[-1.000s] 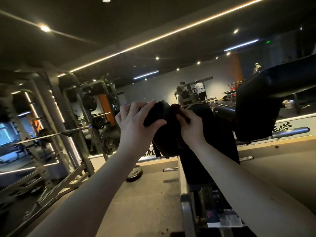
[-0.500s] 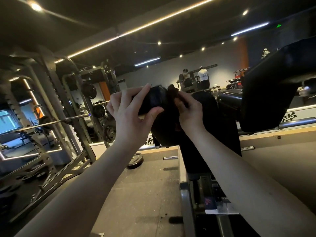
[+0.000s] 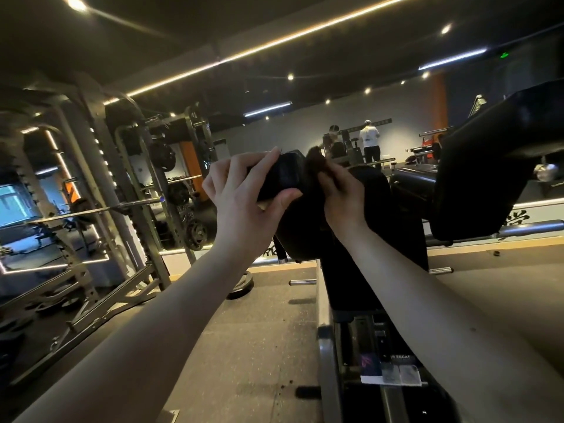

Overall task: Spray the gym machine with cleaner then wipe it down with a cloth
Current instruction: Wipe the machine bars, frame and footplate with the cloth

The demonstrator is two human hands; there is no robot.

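Left hand [image 3: 244,196]: I see my fingers and thumb wrapped round the black rounded vinyl pad [image 3: 285,177].
Right hand [image 3: 343,198]: pinching a dark crumpled cloth [image 3: 316,162] against that pad.

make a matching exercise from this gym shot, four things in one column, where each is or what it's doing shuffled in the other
1 left hand
2 right hand
3 weight plate
4 person in white shirt

a on the floor
b grips the black pad
c far back by the wall
d holds the dark cloth against the pad

Pairs: 1-b, 2-d, 3-a, 4-c
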